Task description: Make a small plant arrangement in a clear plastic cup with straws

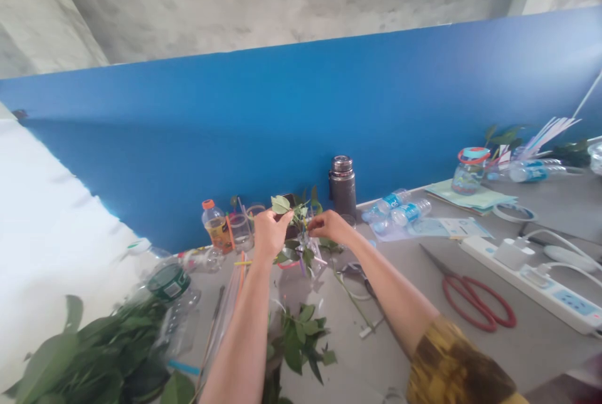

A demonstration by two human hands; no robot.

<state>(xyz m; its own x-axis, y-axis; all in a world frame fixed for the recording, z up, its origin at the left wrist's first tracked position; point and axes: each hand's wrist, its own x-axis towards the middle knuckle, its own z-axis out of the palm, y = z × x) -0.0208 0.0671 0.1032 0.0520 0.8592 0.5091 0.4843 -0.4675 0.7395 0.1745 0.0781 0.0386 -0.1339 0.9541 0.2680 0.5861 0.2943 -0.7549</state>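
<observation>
The only view comes from a camera worn on the person's head, facing forward and down. The left hand (270,234) and right hand (329,225) sit fairly close to it, near the middle of the frame, at a leafy sprig (281,205). The table (357,354) stretches away beneath them to a blue panel (282,128), with bare concrete (282,2) along the top of the frame. The view is rolled, so the panel's upper edge climbs toward the right.

Left hand (270,234), right hand (329,226) on leafy sprig (281,204)
</observation>
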